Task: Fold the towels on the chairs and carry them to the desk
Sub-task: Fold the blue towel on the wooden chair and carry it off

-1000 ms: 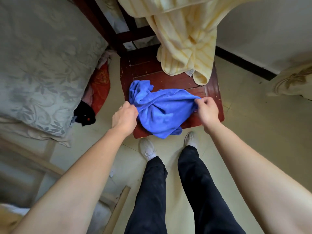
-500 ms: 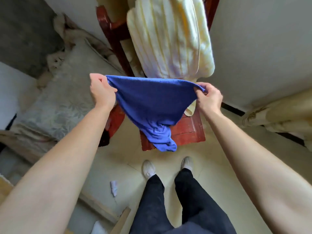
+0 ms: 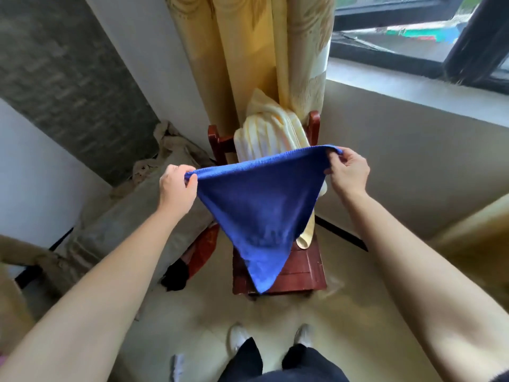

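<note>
Blue microfibre-looking towel (image 3: pixel 259 213): one piece, held in the air in front of the person, above and just before the chair (image 3: pixel 300 274), touching nothing but the two hands. Top edge stretched nearly taut between them; the rest hangs in a slack triangle down to a point over the seat front.

Handling, as judged: light, soft, limp, no stiffness of its own; not fragile, not slippery, the nap should give a sure hold. It will droop wherever it is unsupported, so the best hold is at the corners or along the hem, as now. Bringing the two held corners together looks the likely first fold.

Left hand (image 3: pixel 176 188): fingers pinched shut on the towel's left top corner.
Right hand (image 3: pixel 348 172): fingers closed on the right top corner, which bunches a little over the knuckles.

Yellow striped towel (image 3: pixel 271 139): draped over the chair back, one end trailing down beside the seat; untouched, not yet folded.

Chair: dark red wood, slatted seat, bare where visible.

Room: pale tiled floor (image 3: pixel 198 321); gold curtain (image 3: pixel 256 51) behind the chair; window (image 3: pixel 413 31) with a broad sill at the right; grey patterned bedding (image 3: pixel 118 224) at the left, with red and black cloth on the floor beside it. No table in view, so the carry distance cannot be told.
</note>
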A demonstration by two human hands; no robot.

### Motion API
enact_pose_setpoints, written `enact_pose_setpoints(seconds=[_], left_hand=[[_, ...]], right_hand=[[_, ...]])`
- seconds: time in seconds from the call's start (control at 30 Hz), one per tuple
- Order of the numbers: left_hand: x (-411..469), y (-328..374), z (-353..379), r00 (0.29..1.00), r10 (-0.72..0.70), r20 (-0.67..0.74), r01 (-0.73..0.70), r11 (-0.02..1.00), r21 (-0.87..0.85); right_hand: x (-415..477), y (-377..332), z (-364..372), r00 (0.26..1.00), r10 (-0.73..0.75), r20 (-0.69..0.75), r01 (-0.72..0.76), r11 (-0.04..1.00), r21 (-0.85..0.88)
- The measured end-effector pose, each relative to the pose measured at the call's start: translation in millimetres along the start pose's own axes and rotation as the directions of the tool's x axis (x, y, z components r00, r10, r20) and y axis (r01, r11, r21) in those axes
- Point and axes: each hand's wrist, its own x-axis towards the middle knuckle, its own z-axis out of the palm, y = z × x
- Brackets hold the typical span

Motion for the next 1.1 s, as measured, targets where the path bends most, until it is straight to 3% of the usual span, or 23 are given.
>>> enact_pose_setpoints(seconds=[0.07,0.13,0.3,0.47,0.67,0.87,1.0,1.1], left_hand=[[-8.4,13.4,-10.8,0.991,-0.125,-0.055,0.116,0.983,-0.14],[-12.4,32.8,-20.7,0.953,-0.299,-0.055,0.262,0.9,-0.349],[-24.1,67.2,-47.2,0.876,-0.481,0.027,0.38,0.656,-0.652],[-41.5,66.0,-79.9,0.903,-0.429,-0.025,0.289,0.649,-0.703],[-72.5,44.5,-112.7,0.962,-0.263,0.08,0.235,0.636,-0.735],[-89.5,38.1,-130.6,0.871,-0.482,0.093,0.342,0.461,-0.819],[-90.3,46.2,-128.3,0.899,-0.438,0.03,0.275,0.509,-0.816],[-81.3,50.0,-119.2,0.912,-0.384,0.145,0.324,0.455,-0.83]], right_hand=[[-5.8,-10.3,-9.8,1.0,-0.026,0.017,0.025,0.999,0.048],[-11.0,-22.3,-17.8,0.999,-0.041,0.024,0.039,0.995,0.088],[-42.3,-53.1,-34.7,0.992,-0.112,0.052,0.106,0.989,0.104],[-76.4,-72.2,-59.8,0.994,-0.106,-0.038,0.11,0.983,0.148],[-130.9,-92.6,-79.8,0.986,-0.136,-0.092,0.148,0.98,0.131],[-165.7,-87.2,-83.0,0.978,-0.179,-0.109,0.186,0.98,0.063],[-157.6,-83.9,-83.5,0.979,-0.191,-0.067,0.195,0.979,0.052],[-145.0,-77.6,-75.8,0.984,-0.18,-0.003,0.179,0.979,0.093]])
